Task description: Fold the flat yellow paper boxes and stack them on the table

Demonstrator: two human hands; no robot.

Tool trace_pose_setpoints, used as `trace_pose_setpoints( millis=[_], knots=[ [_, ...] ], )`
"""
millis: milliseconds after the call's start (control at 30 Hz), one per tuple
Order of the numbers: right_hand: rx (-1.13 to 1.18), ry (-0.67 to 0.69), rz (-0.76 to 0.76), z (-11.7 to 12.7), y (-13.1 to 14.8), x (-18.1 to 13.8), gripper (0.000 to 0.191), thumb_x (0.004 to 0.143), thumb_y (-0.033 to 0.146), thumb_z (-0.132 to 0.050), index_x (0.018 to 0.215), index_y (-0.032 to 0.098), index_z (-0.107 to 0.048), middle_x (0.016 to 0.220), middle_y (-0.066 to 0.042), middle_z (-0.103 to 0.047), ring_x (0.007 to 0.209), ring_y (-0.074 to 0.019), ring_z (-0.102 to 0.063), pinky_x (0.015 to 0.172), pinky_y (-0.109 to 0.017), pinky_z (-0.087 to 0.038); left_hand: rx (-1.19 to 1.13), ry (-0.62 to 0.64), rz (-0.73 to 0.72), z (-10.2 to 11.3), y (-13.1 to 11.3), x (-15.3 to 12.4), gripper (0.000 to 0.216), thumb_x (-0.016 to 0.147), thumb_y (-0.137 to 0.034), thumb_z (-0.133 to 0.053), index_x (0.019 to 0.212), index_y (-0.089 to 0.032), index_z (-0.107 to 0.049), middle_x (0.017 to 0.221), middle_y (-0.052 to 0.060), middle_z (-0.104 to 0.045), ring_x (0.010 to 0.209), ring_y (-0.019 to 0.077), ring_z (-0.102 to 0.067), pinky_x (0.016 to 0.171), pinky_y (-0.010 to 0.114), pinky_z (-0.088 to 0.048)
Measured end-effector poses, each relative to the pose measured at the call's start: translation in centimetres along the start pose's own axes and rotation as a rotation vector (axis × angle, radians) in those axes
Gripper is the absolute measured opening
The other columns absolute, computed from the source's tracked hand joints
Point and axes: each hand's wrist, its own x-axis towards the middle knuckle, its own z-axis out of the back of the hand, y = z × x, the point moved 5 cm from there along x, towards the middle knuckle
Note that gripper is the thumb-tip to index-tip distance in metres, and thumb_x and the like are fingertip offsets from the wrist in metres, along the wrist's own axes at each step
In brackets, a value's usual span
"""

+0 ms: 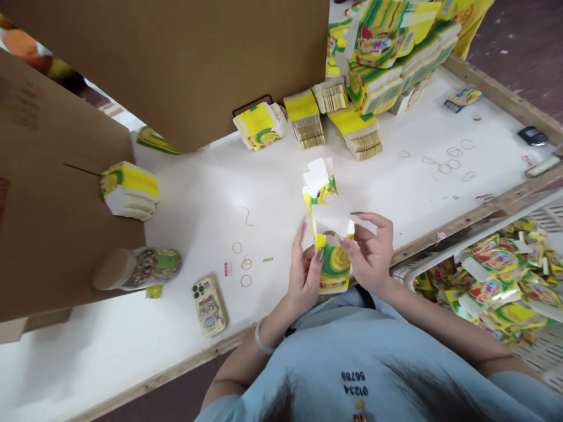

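Observation:
I hold a small yellow-and-green printed carton (pixel 331 243) upright over the near edge of the white table (pixel 197 193). My left hand (pixel 305 271) grips its left side, thumb pressed on the front. My right hand (pixel 372 252) holds the right side and pinches a white flap at the carton's middle. The carton's far end is open, with white flaps sticking up.
Bundles of flat cartons (pixel 308 117) lie at the back, with a tall pile (pixel 387 53) behind. Another bundle (pixel 129 189) sits left beside large cardboard sheets (pixel 57 193). A jar (pixel 141 268), a phone (pixel 210 305) and loose rubber bands (pixel 453 158) lie about. A white basket (pixel 505 281) of folded cartons stands right.

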Motion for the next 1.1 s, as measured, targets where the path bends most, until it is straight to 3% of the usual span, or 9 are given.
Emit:
trace_pose_setpoints(
  millis=[67, 200, 333, 500, 633, 767, 867, 967, 1100],
  knots=[
    [-0.06, 0.01, 0.08, 0.9, 0.0, -1.3, 0.031, 0.095, 0.043, -0.067, 0.121, 0.026, -0.064, 0.115, -0.011, -0.068, 0.097, -0.0242, -0.074, 0.081, -0.039, -0.063, -0.055, 0.053, 0.017, 0.2, 0.4, -1.4, 0.075, 0.105, -0.048, -0.047, 0.163, -0.038, -0.001, 0.123, 0.011, -0.072, 0.092, 0.0202, -0.074, 0.08, 0.035, -0.062],
    [-0.174, 0.074, 0.06, 2.3, -1.0, -3.6, 0.022, 0.092, 0.04, -0.071, 0.111, 0.029, -0.07, 0.108, -0.009, -0.072, 0.097, -0.0258, -0.074, 0.083, -0.042, -0.064, -0.031, 0.177, 0.106, 0.4, 2.3, -3.9, 0.075, 0.104, -0.047, -0.052, 0.164, -0.031, -0.008, 0.094, 0.005, -0.073, 0.068, 0.0127, -0.066, 0.063, 0.024, -0.056],
    [-0.288, 0.091, -0.003, 3.2, -2.1, -5.0, 0.018, 0.085, 0.042, -0.079, 0.091, 0.026, -0.075, 0.113, -0.013, -0.072, 0.118, -0.0329, -0.068, 0.098, -0.052, -0.06, -0.011, 0.12, 0.098, 0.8, 3.5, -5.1, 0.09, 0.102, -0.049, -0.056, 0.165, -0.031, 0.006, 0.066, -0.007, -0.061, 0.049, 0.0092, -0.052, 0.051, 0.019, -0.046],
    [-0.051, 0.246, -0.197, 2.7, -2.4, -4.6, 0.03, 0.084, 0.047, -0.079, 0.106, 0.027, -0.075, 0.102, -0.007, -0.08, 0.084, -0.0208, -0.077, 0.077, -0.036, -0.065, 0.045, 0.234, 0.149, 0.7, 3.5, -5.3, 0.074, 0.101, -0.051, -0.056, 0.163, -0.027, -0.024, 0.083, 0.004, -0.075, 0.059, 0.0132, -0.063, 0.055, 0.024, -0.052],
    [0.093, 0.395, -0.344, 2.3, -2.2, -3.8, 0.034, 0.086, 0.05, -0.076, 0.109, 0.025, -0.079, 0.1, -0.007, -0.082, 0.087, -0.0205, -0.078, 0.078, -0.035, -0.065, 0.015, 0.323, 0.21, 0.9, 2.6, -5.1, 0.064, 0.1, -0.046, -0.06, 0.156, -0.024, -0.039, 0.097, 0.01, -0.079, 0.077, 0.0181, -0.072, 0.069, 0.028, -0.058],
    [0.082, 0.433, -0.243, 2.1, -1.8, -3.8, 0.022, 0.091, 0.044, -0.072, 0.086, 0.025, -0.08, 0.082, -0.004, -0.079, 0.075, -0.019, -0.075, 0.071, -0.034, -0.063, -0.036, 0.282, 0.188, 1.0, 2.2, -4.7, 0.04, 0.097, -0.041, -0.066, 0.132, -0.023, -0.059, 0.113, 0.012, -0.075, 0.085, 0.0173, -0.072, 0.071, 0.027, -0.056],
    [0.02, 0.321, -0.252, 2.7, -2.2, -4.5, 0.021, 0.093, 0.044, -0.07, 0.099, 0.025, -0.078, 0.091, -0.006, -0.08, 0.077, -0.019, -0.075, 0.07, -0.033, -0.064, -0.007, 0.19, 0.207, 1.0, 2.6, -4.7, 0.028, 0.101, -0.044, -0.059, 0.117, -0.021, -0.062, 0.1, 0.008, -0.072, 0.078, 0.0144, -0.066, 0.067, 0.024, -0.052],
    [-0.048, 0.285, -0.179, 3.6, -2.4, -4.9, 0.029, 0.094, 0.044, -0.068, 0.12, 0.029, -0.073, 0.112, -0.008, -0.08, 0.093, -0.0213, -0.078, 0.084, -0.037, -0.066, -0.038, 0.165, 0.178, 0.8, 2.7, -4.5, 0.039, 0.104, -0.048, -0.051, 0.136, -0.025, -0.052, 0.091, 0.004, -0.069, 0.07, 0.0125, -0.061, 0.065, 0.024, -0.052],
    [-0.02, 0.535, 0.066, 3.9, -1.5, -4.6, 0.041, 0.085, 0.058, -0.077, 0.113, 0.028, -0.078, 0.115, -0.009, -0.08, 0.107, -0.0271, -0.077, 0.095, -0.041, -0.064, -0.006, 0.253, 0.141, 0.5, 2.1, -3.9, 0.056, 0.105, -0.058, -0.041, 0.143, -0.022, -0.057, 0.093, 0.008, -0.074, 0.076, 0.0156, -0.067, 0.069, 0.026, -0.056]
  ],
)
